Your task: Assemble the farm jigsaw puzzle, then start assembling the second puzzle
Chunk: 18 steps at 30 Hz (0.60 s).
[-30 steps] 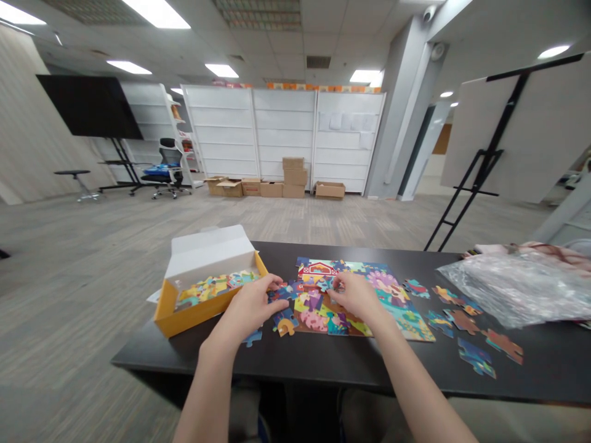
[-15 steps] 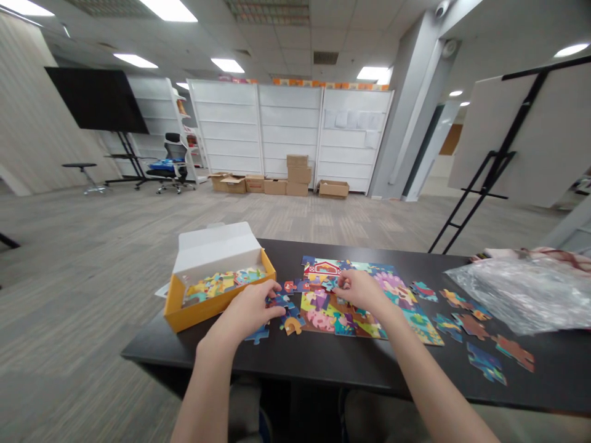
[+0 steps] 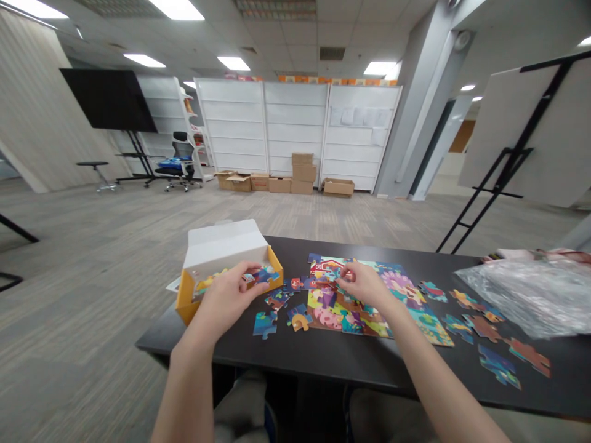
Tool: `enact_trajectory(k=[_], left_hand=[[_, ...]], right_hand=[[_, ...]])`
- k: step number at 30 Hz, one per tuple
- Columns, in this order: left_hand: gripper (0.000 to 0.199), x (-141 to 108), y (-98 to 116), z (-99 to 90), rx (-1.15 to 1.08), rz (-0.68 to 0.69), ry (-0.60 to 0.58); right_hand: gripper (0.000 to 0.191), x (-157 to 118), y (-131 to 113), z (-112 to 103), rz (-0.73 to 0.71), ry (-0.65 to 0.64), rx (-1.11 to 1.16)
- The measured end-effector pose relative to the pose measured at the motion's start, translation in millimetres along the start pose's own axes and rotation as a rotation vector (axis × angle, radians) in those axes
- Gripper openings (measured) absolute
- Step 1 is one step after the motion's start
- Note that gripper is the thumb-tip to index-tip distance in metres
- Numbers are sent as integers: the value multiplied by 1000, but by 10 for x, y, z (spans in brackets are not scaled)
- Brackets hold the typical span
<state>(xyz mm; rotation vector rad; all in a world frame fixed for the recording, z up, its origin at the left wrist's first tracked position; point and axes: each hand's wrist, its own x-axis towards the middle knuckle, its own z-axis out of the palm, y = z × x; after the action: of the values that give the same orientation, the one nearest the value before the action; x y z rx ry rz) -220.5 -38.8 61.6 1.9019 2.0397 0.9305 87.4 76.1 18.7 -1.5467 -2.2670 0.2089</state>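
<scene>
My left hand (image 3: 231,298) is raised over the front right of the yellow box (image 3: 185,295), its thumb and fingers closed on a dark blue puzzle piece (image 3: 264,274). More puzzle pieces lie inside the box. My right hand (image 3: 367,285) is over the partly joined jigsaw puzzle (image 3: 325,318), fingertips pinched around a small puzzle piece (image 3: 344,280) that they partly cover. Between box and puzzle lie several loose pieces: a blue one (image 3: 265,324), one with an orange arch (image 3: 300,317) and a dark one (image 3: 277,299).
Right of the puzzle, several loose pieces (image 3: 498,365) are scattered on the black table (image 3: 295,357). A clear plastic bag (image 3: 521,295) lies at the table's right. The box's white lid (image 3: 226,243) stands open. Beyond are cardboard boxes (image 3: 302,178) and white shelving (image 3: 295,117).
My left hand has lifted off the loose pieces and moved left over the box, now with a blue piece in its fingers. My right hand stays over the puzzle. The view has shifted slightly.
</scene>
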Motion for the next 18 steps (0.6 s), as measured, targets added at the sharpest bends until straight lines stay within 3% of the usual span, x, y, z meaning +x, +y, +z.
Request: enact_trajectory(k=[8,12,18], left_hand=[[42,-96,63,2,-194,34,-353],[38,-98,106,125,-197,43,-417],[35,-113,442,406,-194,156,-530]], right_hand=[[16,356,-98,-9,52,-134,-199],[16,432,-43,110,24,-132,-241],[19,443,-28,223,-8,-133,-258]])
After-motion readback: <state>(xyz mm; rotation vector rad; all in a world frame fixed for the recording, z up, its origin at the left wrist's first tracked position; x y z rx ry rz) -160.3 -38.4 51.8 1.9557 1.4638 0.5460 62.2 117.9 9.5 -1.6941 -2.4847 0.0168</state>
